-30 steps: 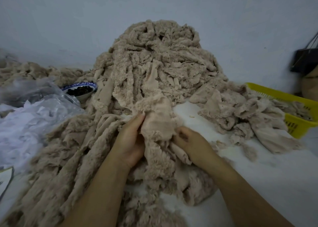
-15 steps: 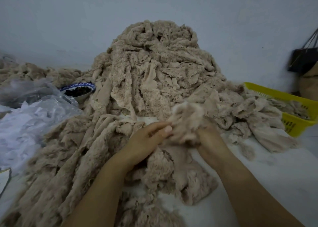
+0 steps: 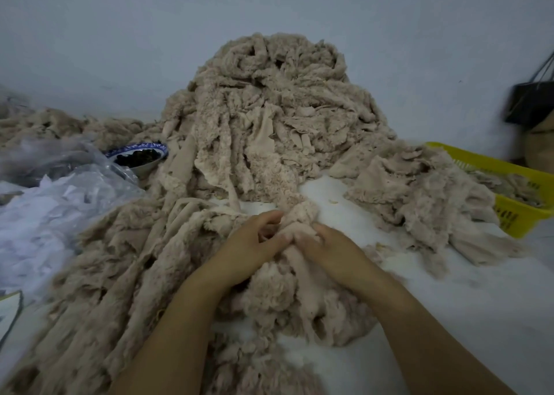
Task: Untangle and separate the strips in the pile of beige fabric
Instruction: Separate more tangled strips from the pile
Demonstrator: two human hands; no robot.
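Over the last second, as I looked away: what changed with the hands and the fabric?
The right hand raised a fluffy strip, then lowered it; the left hand closed in and now grips it too. The big pile, yellow basket and bowl stayed put.

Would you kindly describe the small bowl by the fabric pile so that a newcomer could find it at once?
Start at the tall mound of beige fabric against the wall and drop to the foot of its left side. There, just behind the crumpled clear plastic, sits the bowl. It alone has a blue-patterned rim and dark contents among all the beige.
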